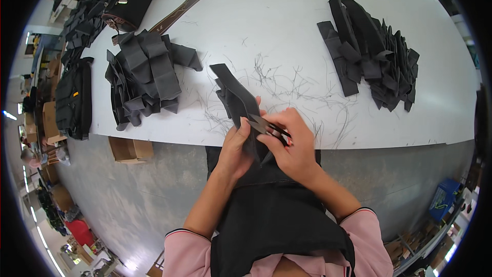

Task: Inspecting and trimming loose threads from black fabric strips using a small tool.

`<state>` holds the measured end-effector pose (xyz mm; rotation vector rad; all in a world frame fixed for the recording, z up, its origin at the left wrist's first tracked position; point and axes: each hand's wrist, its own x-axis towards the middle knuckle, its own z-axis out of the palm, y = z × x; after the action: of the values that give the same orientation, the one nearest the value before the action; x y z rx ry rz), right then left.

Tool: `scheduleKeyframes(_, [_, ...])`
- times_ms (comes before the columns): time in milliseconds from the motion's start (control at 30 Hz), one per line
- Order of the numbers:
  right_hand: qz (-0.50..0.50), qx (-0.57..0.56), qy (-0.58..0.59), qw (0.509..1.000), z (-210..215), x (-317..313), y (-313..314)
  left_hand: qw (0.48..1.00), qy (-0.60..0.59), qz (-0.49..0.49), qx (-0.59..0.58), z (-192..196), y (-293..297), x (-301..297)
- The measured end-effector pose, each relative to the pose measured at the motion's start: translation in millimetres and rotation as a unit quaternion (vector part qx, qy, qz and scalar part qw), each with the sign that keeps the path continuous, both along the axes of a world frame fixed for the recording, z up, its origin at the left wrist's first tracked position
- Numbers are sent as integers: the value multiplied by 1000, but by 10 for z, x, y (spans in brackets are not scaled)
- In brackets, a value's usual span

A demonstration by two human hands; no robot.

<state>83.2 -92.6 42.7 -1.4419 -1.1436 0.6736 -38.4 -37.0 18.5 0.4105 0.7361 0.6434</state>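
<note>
Your two hands are close together at the near edge of the desk (287, 15), each with its own grip. Your left hand (234, 149) is clamped on a bundle of dark grey fabric strips (237, 95), thumb on top. The strips run out beyond your fingers, up and to the left over the desk, while their lower end hangs between your two hands. Your right hand (294, 146) is closed around small black-handled snips (277, 132); their blades point left, across the strips beside your left thumb. You cannot tell here whether the blades touch the cloth. Loose threads (266, 74) lie scattered just past your hands. One pile of dark pieces (148, 69) sits to your left, another heap (376, 62) well apart to your right.
</note>
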Motion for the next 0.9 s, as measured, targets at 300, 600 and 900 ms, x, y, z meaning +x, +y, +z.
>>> scheduleKeyframes(300, [1, -89, 13, 996, -231, -95, -374, 999, 13, -25, 24, -64, 177, -65])
scheduleKeyframes(600, [65, -1, -128, 990, -131, -83, -371, 997, -64, -7, 34, 7, 164, -53])
scheduleKeyframes(900, [55, 34, -157, 986, -179, -150, -350, 995, -91, -21, 27, 1, 144, -64])
